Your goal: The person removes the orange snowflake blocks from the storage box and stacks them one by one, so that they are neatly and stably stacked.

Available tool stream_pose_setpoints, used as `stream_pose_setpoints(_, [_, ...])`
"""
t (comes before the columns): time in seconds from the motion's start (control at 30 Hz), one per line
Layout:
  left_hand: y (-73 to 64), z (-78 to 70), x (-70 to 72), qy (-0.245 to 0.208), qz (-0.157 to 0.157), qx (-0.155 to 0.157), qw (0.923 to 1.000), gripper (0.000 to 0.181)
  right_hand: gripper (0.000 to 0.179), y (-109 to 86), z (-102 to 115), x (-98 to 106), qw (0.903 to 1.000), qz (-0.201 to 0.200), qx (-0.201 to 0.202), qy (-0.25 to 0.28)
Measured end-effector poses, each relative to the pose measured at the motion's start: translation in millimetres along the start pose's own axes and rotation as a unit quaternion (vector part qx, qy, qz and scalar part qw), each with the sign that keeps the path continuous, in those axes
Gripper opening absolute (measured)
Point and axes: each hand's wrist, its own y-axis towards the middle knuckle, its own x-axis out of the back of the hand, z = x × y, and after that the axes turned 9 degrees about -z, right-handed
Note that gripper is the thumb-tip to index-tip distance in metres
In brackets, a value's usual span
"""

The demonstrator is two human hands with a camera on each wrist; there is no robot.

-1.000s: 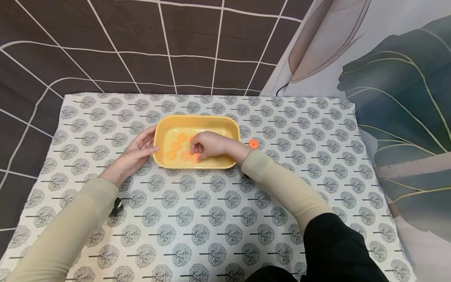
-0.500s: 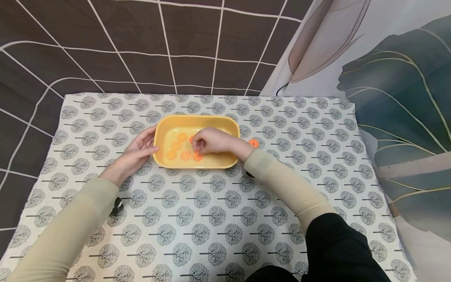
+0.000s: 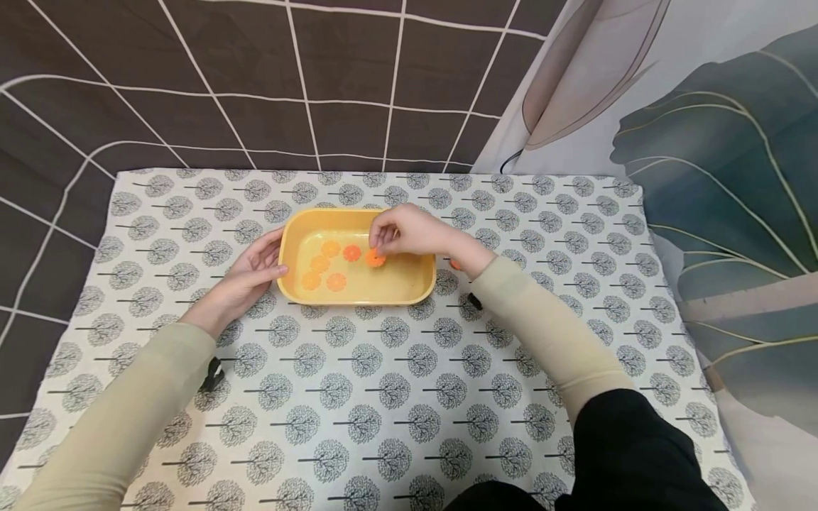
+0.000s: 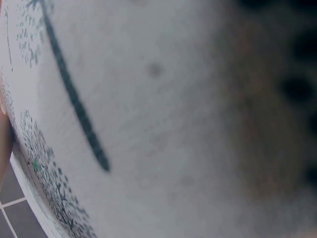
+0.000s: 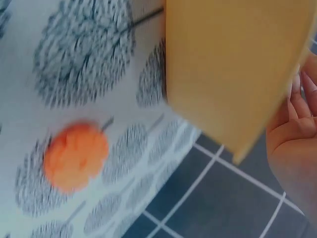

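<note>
A yellow rectangular tray [image 3: 358,294] lies on the tree-print cloth. My left hand [image 3: 246,277] holds its left end, thumb on the rim and fingers along the outer wall. Over the right half of the tray, my right hand [image 3: 409,231] pinches an orange flower-shaped slice [image 3: 375,258] between thumb and fingers. Several more slices lie flat on the tray floor, among them a deeper orange slice [image 3: 352,253] and a paler slice [image 3: 336,282]. In the right wrist view, the tray wall [image 5: 228,64] hides part of my right hand [image 5: 297,129]. The left wrist view is mostly blurred cloth.
One loose orange slice [image 5: 77,156] lies on the cloth right of the tray; my right wrist partly covers it in the head view. The patterned cloth [image 3: 383,426] spreads over the table. Behind it hangs a dark grid-lined sheet [image 3: 255,71], with a leaf-print curtain [image 3: 735,177] at the right.
My right hand has lifted a slice from the tray floor and moved right and toward the far side with it. The left hand and the tray have stayed in place.
</note>
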Motion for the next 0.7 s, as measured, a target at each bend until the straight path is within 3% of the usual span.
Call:
stream_pose_setpoints(0.47, [-1.4, -1.5, -0.2, 0.001, -0.006, 0.01, 0.9999, 0.081, 0.01, -41.4, -22, 49, 0.9961, -0.077, -0.038, 0.02])
stream_pose_setpoints(0.7, [-0.6, -0.5, 0.6, 0.0, 0.0, 0.005, 1.0, 0.08, 0.012, -66.9, -44, 62, 0.9915, -0.107, -0.062, 0.039])
